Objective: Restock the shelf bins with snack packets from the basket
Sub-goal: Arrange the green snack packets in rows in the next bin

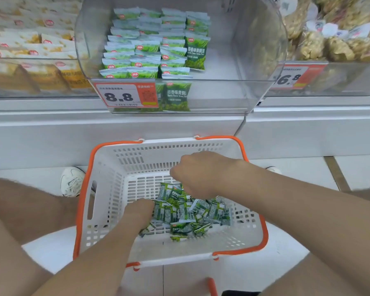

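Basket: the white slotted plastic basket with orange handles (107, 189) sat on the floor right under the shelf, so I'd guess each lift was short.
Packets: small green-and-white snack packets (188, 212) lay in a loose heap at the basket's right-hand end.
Left hand: left hand (140, 210) was buried in the pile's edge; couldn't tell what the fingers were doing.
Right hand: right hand (198, 171) was curled closed over the heap, looked pinched on packets, grip hidden.
Bin: clear curved plastic shelf bin (222, 97) had neat rows on its left and bare room on the right.
Edges: front lip and orange price tag (126, 95) needed clearing on the way in, I reckon.
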`<state>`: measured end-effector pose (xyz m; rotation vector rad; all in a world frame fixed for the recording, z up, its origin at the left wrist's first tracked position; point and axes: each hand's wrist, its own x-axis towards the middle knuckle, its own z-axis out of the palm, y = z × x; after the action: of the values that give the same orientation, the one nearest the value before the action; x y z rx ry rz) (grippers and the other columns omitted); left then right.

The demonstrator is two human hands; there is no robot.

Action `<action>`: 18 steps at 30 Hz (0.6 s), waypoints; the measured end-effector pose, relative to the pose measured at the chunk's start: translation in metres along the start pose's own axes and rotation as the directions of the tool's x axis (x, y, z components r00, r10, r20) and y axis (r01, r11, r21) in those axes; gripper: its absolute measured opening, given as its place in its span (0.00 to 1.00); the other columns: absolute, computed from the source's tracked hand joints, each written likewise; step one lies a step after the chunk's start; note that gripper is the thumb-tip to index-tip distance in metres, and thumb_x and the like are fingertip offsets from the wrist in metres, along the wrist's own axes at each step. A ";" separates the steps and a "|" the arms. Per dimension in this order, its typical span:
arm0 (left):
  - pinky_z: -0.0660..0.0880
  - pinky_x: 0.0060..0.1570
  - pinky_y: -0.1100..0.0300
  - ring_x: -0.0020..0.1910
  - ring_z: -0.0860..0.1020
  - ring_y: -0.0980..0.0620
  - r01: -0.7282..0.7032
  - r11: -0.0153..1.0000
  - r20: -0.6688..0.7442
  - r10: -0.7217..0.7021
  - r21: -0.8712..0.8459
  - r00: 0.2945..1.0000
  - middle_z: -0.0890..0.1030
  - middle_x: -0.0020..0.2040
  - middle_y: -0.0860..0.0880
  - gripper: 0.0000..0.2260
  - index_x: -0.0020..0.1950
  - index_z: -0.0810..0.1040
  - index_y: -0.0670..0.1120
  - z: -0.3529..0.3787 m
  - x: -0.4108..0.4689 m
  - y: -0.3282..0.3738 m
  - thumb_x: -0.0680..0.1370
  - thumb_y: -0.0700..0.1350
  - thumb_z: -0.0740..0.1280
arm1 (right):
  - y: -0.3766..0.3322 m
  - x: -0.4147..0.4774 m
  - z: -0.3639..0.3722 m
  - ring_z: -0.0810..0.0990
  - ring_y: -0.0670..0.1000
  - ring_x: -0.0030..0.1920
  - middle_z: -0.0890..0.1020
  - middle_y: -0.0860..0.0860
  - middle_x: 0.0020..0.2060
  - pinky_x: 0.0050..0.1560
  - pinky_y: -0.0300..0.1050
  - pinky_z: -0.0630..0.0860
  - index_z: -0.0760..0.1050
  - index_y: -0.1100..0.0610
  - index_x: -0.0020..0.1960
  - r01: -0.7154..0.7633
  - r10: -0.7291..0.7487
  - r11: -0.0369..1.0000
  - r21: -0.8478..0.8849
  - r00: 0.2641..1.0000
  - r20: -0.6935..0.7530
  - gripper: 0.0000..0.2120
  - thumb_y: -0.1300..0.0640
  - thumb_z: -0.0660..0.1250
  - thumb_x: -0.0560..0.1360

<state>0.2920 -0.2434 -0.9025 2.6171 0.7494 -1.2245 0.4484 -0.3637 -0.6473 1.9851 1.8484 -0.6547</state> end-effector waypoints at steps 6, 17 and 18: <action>0.81 0.38 0.56 0.37 0.82 0.49 -0.093 0.847 -0.233 -0.037 -0.523 0.972 0.84 0.41 0.45 0.08 0.45 0.82 0.42 -0.061 -0.009 0.000 0.78 0.34 0.64 | 0.005 -0.013 -0.024 0.76 0.59 0.42 0.76 0.54 0.44 0.33 0.47 0.68 0.75 0.55 0.61 -0.004 0.000 1.000 -0.022 0.982 -0.189 0.11 0.61 0.60 0.80; 0.74 0.46 0.53 0.46 0.77 0.44 -0.158 0.919 -0.128 0.119 -0.360 0.985 0.77 0.49 0.46 0.04 0.51 0.75 0.47 -0.045 -0.013 0.012 0.81 0.38 0.64 | 0.012 -0.026 -0.021 0.80 0.61 0.47 0.75 0.54 0.45 0.42 0.51 0.80 0.77 0.55 0.62 -0.057 0.063 0.998 0.037 0.985 -0.160 0.13 0.61 0.59 0.80; 0.74 0.49 0.53 0.50 0.77 0.44 -0.155 0.918 -0.086 0.133 -0.364 0.987 0.77 0.53 0.45 0.05 0.57 0.75 0.47 -0.036 -0.008 0.016 0.82 0.41 0.66 | 0.012 -0.024 -0.017 0.80 0.60 0.45 0.71 0.52 0.40 0.38 0.49 0.76 0.77 0.56 0.61 -0.052 0.056 0.998 0.028 0.987 -0.151 0.13 0.61 0.59 0.79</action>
<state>0.3203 -0.2479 -0.8739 2.3558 0.7032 -0.8691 0.4608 -0.3750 -0.6207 2.1463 1.8728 -0.5248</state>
